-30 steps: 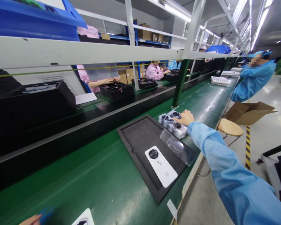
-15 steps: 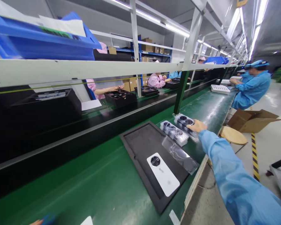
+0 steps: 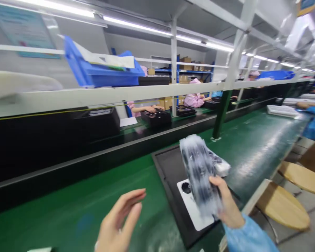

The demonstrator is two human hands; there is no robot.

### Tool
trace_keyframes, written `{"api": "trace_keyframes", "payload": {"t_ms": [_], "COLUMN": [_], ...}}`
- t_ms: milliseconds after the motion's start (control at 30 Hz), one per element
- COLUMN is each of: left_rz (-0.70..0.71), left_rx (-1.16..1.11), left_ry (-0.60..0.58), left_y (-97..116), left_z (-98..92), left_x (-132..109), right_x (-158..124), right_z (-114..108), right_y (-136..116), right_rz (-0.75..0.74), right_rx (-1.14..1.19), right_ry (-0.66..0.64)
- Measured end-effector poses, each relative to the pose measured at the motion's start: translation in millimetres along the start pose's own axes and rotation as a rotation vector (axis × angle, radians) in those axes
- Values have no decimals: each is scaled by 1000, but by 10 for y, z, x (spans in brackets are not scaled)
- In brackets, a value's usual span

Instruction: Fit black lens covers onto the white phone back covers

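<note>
Plastic-wrapped pack [image 3: 198, 171]: long axis slants away, leftward.

A loose, light-blue cloth sleeve [image 3: 249, 236] covers the right forearm, ending at the wrist. Both the left hand [image 3: 111, 226] and right hand [image 3: 230, 209] are bare.

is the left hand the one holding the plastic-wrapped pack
No, the right hand holds the plastic-wrapped pack, while the left hand is open and apart from it, over the green bench.
</note>
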State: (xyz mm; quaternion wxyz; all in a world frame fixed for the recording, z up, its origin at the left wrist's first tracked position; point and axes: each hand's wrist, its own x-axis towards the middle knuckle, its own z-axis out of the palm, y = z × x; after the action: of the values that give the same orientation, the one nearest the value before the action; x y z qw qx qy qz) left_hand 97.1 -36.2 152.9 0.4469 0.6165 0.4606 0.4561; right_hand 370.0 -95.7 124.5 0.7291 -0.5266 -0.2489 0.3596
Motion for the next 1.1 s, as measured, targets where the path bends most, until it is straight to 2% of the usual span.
{"api": "trace_keyframes", "payload": {"t_ms": [67, 133, 200, 300, 367, 400, 467, 567, 633, 700, 800, 900, 967, 1033, 1100], "left_rz": [62, 107, 113, 95, 74, 54, -7, -102, -135, -126, -127, -200, -239, -202, -88], "left_rx": [-127, -125, -65, -10, -41, -81, -199, -395, -484, -490, -418, -382, -344, -256, -87], "left_ry": [-103, -126, -78, -8, -16, -40, -107, -200, -163, -45, 26, -30, -1, 145, 332], "left_y": [104, 165, 189, 218, 266, 299, 379, 491, 531, 519, 363, 41, -191, -343, -359], "left_z": [133, 134, 21, -222, -357, -410, -497, -631, -735, -836, -942, -1001, -1037, -1057, -1021], "left_x": [-43, -61, -81, -137, -172, -183, -188, -169, -142, -89, 79, 321, 445, 475, 387], "right_x": [-231, -427, -593, -790, -891, -933, -993, -1005, -960, -892, -799, -744, -720, -704, -698], "right_z": [352, 638, 851, 1060, 1141, 1167, 1190, 1175, 1158, 1146, 1115, 1050, 1003, 974, 965], "right_y": [194, 339, 434, 509, 555, 590, 690, 879, 966, 987, 926, 871, 868, 881, 901], "right_rz": [76, 116, 110, 88, 155, 237, 467, 783, 847, 822, 766, 761, 768, 772, 779], "right_rx": [90, 127, 115, 114, 173, 228, 361, 529, 617, 693, 775, 793, 769, 755, 754], "right_ry": [-118, -209, -235, -253, -311, -346, -445, -682, -842, -932, -930, -832, -758, -700, -655]}}
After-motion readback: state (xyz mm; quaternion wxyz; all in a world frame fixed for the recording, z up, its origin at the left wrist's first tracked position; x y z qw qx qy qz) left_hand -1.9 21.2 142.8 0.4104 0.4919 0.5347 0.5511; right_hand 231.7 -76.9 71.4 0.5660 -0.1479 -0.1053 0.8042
